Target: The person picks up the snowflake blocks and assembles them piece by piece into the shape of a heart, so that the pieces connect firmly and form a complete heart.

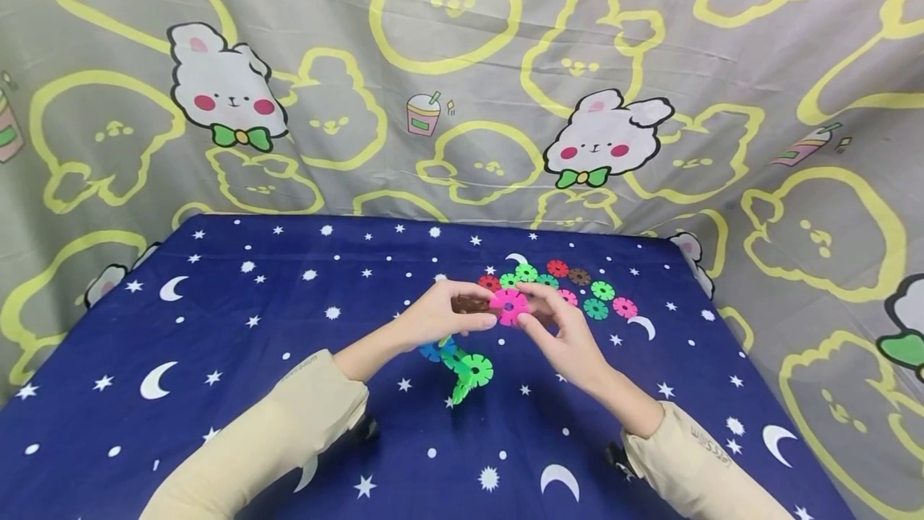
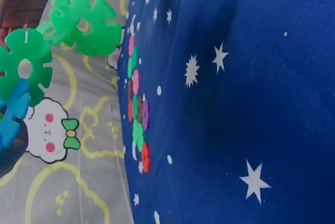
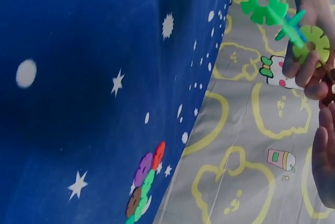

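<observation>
In the head view my left hand (image 1: 438, 313) grips a brown notched disc (image 1: 472, 305) between thumb and fingers. My right hand (image 1: 566, 335) pinches a bright pink notched disc (image 1: 509, 307) by its edge. Both discs meet in front of the hands; how far they interlock cannot be told. From the left hand's side hangs a joined chain of discs, with a blue disc (image 1: 430, 351) and green discs (image 1: 477, 371). The right wrist view also shows a yellow-green disc (image 3: 311, 46) in this chain, beside the left hand's fingers.
Behind the hands, loose notched discs lie flat on the starry blue tablecloth (image 1: 253, 359), among them a red disc (image 1: 557, 268), a brown one (image 1: 580, 277) and a pink one (image 1: 625, 307). A patterned curtain (image 1: 491, 38) hangs at the table's far edge.
</observation>
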The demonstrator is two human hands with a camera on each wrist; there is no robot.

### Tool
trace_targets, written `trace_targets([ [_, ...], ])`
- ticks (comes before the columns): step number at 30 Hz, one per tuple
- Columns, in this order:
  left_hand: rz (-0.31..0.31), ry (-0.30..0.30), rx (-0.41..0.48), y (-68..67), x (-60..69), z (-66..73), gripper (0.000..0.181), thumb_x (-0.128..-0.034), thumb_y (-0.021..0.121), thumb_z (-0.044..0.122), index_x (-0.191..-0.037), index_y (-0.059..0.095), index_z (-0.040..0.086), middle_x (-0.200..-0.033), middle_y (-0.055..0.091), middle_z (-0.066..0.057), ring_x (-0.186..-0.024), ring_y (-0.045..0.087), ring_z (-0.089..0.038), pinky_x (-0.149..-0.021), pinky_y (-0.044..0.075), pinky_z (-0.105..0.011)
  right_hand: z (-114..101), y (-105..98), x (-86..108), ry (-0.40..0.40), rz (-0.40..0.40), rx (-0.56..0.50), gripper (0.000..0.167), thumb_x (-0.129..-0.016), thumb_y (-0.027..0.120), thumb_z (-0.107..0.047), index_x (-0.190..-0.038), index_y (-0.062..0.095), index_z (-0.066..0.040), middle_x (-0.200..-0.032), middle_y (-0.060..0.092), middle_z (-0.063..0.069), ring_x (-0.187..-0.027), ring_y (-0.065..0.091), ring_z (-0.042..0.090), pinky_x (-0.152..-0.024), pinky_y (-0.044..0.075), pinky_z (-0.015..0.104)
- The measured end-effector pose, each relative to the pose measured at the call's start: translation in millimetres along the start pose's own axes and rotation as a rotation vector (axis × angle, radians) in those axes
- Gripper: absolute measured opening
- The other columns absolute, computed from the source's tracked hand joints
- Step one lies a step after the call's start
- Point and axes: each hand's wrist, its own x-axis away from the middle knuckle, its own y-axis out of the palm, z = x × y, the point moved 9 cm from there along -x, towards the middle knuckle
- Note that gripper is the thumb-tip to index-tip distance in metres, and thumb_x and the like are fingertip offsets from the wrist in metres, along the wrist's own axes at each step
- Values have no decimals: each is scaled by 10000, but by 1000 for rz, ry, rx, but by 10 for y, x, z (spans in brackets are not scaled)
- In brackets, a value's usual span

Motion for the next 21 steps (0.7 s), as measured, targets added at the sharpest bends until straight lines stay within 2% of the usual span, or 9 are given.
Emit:
trace_targets([
  [3,-30,29,5,26,-14,24,338,-859,608,114,-1159,576,-38,-994,643,-181,-760,607,-176,-679,526,-351,3,-6,-2,9,31,-52,345,-831,541,127,-1166,530,45,-732,638,133,-646,619,96,-567,494,230],
  [6,-29,44,-2,17,-24,42,339,-894,566,125,-1194,556,-34,-1036,637,-191,-799,620,-145,-720,523,-318,29,-1,-3,32,59,-98,313,-846,520,126,-1153,534,68,-702,621,174,-628,630,78,-554,507,227],
  [8,6,51,-7,-24,-32,67,336,-911,545,136,-1208,552,-20,-1052,637,-186,-821,625,-154,-719,518,-298,44,9,-3,36,69,-111,303,-845,518,130,-1144,535,82,-696,619,183,-623,630,69,-552,510,226],
  [10,67,64,-19,-92,-37,107,335,-913,546,141,-1218,552,4,-1080,638,-157,-873,633,-169,-747,511,-295,55,26,-5,33,69,-120,293,-841,518,139,-1130,533,95,-700,623,182,-623,631,69,-556,514,229],
  [12,128,85,-43,-156,-38,166,328,-901,564,139,-1208,561,22,-1074,643,-141,-899,635,-188,-762,504,-303,62,44,-9,33,67,-124,284,-838,521,141,-1119,530,100,-704,627,175,-623,631,73,-558,515,231],
  [14,162,109,-59,-190,-39,226,328,-881,592,125,-1191,567,19,-1063,647,-135,-910,637,-192,-778,503,-307,69,57,-11,39,69,-128,265,-841,520,138,-1104,527,105,-710,631,179,-620,630,73,-556,515,232],
  [21,140,139,-111,-110,-65,280,291,-846,633,96,-1117,605,-3,-903,673,-130,-751,627,-143,-673,506,-270,95,93,2,74,84,-151,170,-838,527,136,-1003,499,111,-733,636,215,-616,623,59,-559,517,232],
])
